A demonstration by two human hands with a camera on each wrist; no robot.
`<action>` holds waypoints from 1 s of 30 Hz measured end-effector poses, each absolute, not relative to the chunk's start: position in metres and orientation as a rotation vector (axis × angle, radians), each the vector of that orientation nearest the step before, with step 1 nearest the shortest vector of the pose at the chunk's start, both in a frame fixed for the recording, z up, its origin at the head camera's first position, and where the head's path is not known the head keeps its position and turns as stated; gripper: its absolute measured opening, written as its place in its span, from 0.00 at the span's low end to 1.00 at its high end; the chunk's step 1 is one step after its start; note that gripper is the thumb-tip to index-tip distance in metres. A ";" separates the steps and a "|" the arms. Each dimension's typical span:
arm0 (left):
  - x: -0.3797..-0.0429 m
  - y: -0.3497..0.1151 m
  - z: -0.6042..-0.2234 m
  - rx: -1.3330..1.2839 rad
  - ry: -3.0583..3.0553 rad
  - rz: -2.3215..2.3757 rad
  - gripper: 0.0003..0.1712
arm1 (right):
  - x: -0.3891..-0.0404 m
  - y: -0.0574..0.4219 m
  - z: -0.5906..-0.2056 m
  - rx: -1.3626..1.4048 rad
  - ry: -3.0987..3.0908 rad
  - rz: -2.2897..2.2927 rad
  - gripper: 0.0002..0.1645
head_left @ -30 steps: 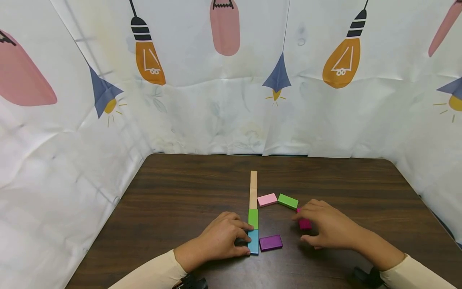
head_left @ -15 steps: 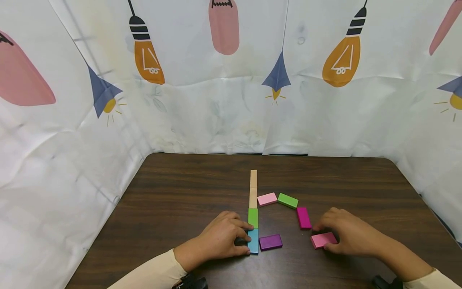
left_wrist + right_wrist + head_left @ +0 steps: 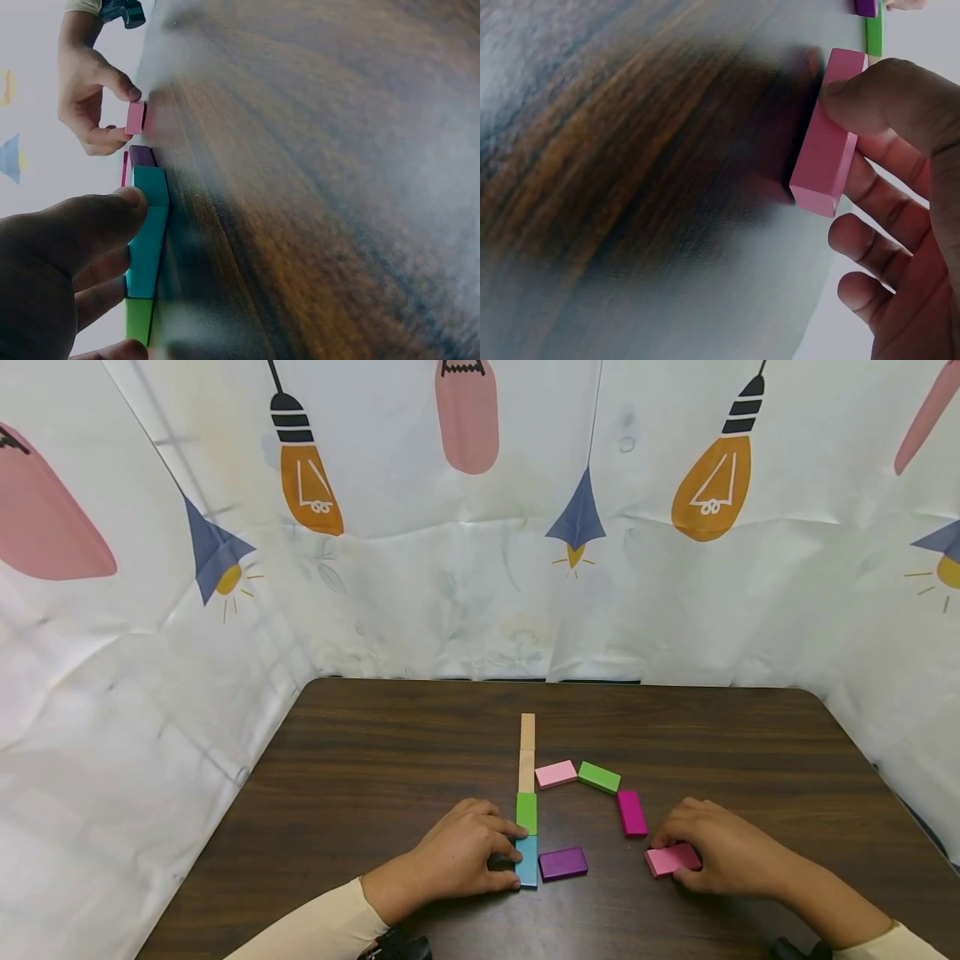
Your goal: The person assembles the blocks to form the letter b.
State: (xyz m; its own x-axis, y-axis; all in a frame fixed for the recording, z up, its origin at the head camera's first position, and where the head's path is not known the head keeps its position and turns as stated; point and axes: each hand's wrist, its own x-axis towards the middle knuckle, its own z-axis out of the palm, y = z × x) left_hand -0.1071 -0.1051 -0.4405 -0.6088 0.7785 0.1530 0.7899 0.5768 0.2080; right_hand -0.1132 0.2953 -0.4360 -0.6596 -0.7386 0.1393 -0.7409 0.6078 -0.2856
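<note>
My right hand (image 3: 723, 852) pinches a pink block (image 3: 672, 860) between thumb and fingers, low over the right part of the table. In the right wrist view the thumb lies on that pink block (image 3: 829, 135), while the other fingers curl behind it. My left hand (image 3: 468, 852) rests its fingertips along the left side of a blue block (image 3: 527, 862). Beyond that block, a green block (image 3: 527, 814) and two plain wooden blocks (image 3: 527, 752) continue the straight row. In the left wrist view the thumb touches the blue block (image 3: 148, 240) near its end.
Right of the row, a light pink block (image 3: 556, 774), another green block (image 3: 598, 777) and a magenta block (image 3: 632, 814) form a curve. A purple block (image 3: 563, 864) lies beside the blue one. A printed white curtain (image 3: 420, 602) hangs behind the dark wooden table (image 3: 375, 735).
My right hand has moved right and nearer, away from the magenta block, and the pink block now shows in its fingers. My left hand has stayed at the row.
</note>
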 end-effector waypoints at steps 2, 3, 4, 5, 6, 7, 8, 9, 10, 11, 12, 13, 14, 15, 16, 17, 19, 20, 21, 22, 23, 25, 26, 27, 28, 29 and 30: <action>-0.107 -0.105 -0.440 -1.371 -2.747 -0.400 0.14 | -0.113 0.294 -0.436 1.294 -2.790 0.500 0.23; -0.107 -0.105 -0.440 -1.373 -2.746 -0.401 0.14 | -0.113 0.294 -0.436 1.293 -2.777 0.496 0.24; -0.107 -0.105 -0.440 -1.373 -2.746 -0.403 0.14 | -0.113 0.293 -0.436 1.291 -2.762 0.487 0.24; -0.107 -0.105 -0.440 -1.374 -2.746 -0.404 0.14 | -0.113 0.292 -0.435 1.295 -2.748 0.487 0.24; -0.107 -0.105 -0.440 -1.373 -2.747 -0.405 0.14 | -0.114 0.291 -0.435 1.293 -2.731 0.483 0.24; -0.107 -0.105 -0.440 -1.373 -2.747 -0.406 0.14 | -0.114 0.290 -0.434 1.295 -2.715 0.482 0.24; -0.107 -0.105 -0.440 -1.372 -2.748 -0.406 0.14 | -0.114 0.288 -0.434 1.302 -2.697 0.484 0.25; -0.107 -0.105 -0.440 -1.371 -2.748 -0.407 0.14 | -0.115 0.287 -0.433 1.306 -2.680 0.480 0.25; -0.107 -0.105 -0.440 -1.370 -2.749 -0.407 0.14 | -0.115 0.286 -0.432 1.309 -2.670 0.477 0.25; -0.107 -0.105 -0.440 -1.369 -2.750 -0.407 0.14 | -0.116 0.284 -0.432 1.312 -2.663 0.479 0.25; -0.107 -0.105 -0.440 -1.368 -2.751 -0.407 0.15 | -0.116 0.283 -0.431 1.315 -2.656 0.477 0.25; -0.107 -0.105 -0.440 -1.367 -2.752 -0.406 0.15 | -0.116 0.282 -0.430 1.323 -2.655 0.480 0.25; -0.107 -0.105 -0.440 -1.367 -2.754 -0.406 0.15 | -0.116 0.280 -0.429 1.332 -2.655 0.481 0.25; -0.107 -0.105 -0.441 -1.367 -2.755 -0.406 0.15 | -0.117 0.278 -0.429 1.337 -2.657 0.481 0.24; -0.107 -0.105 -0.441 -1.367 -2.756 -0.405 0.14 | -0.117 0.277 -0.428 1.344 -2.658 0.489 0.24; -0.107 -0.105 -0.441 -1.367 -2.757 -0.406 0.14 | -0.118 0.275 -0.427 1.354 -2.655 0.498 0.24; -0.107 -0.105 -0.441 -1.366 -2.759 -0.407 0.14 | -0.119 0.270 -0.425 1.371 -2.642 0.508 0.23; -0.107 -0.105 -0.441 -1.367 -2.759 -0.406 0.14 | -0.119 0.268 -0.425 1.380 -2.631 0.513 0.23; -0.107 -0.105 -0.441 -1.367 -2.759 -0.405 0.14 | -0.120 0.266 -0.424 1.389 -2.617 0.517 0.23; -0.107 -0.105 -0.441 -1.365 -2.760 -0.405 0.14 | -0.121 0.263 -0.424 1.398 -2.607 0.522 0.23; -0.107 -0.105 -0.441 -1.364 -2.761 -0.405 0.14 | -0.122 0.261 -0.423 1.409 -2.596 0.524 0.23; -0.108 -0.105 -0.441 -1.364 -2.760 -0.404 0.14 | -0.123 0.257 -0.423 1.427 -2.579 0.529 0.23; -0.108 -0.105 -0.441 -1.363 -2.759 -0.404 0.14 | -0.124 0.255 -0.423 1.437 -2.572 0.529 0.23; -0.107 -0.105 -0.441 -1.362 -2.762 -0.404 0.14 | -0.124 0.253 -0.423 1.444 -2.568 0.527 0.23; -0.107 -0.105 -0.441 -1.361 -2.763 -0.405 0.14 | -0.124 0.252 -0.423 1.449 -2.566 0.529 0.23; -0.107 -0.105 -0.441 -1.361 -2.763 -0.405 0.14 | -0.125 0.250 -0.423 1.454 -2.566 0.528 0.23; -0.107 -0.105 -0.441 -1.362 -2.762 -0.405 0.14 | -0.125 0.249 -0.423 1.461 -2.565 0.529 0.23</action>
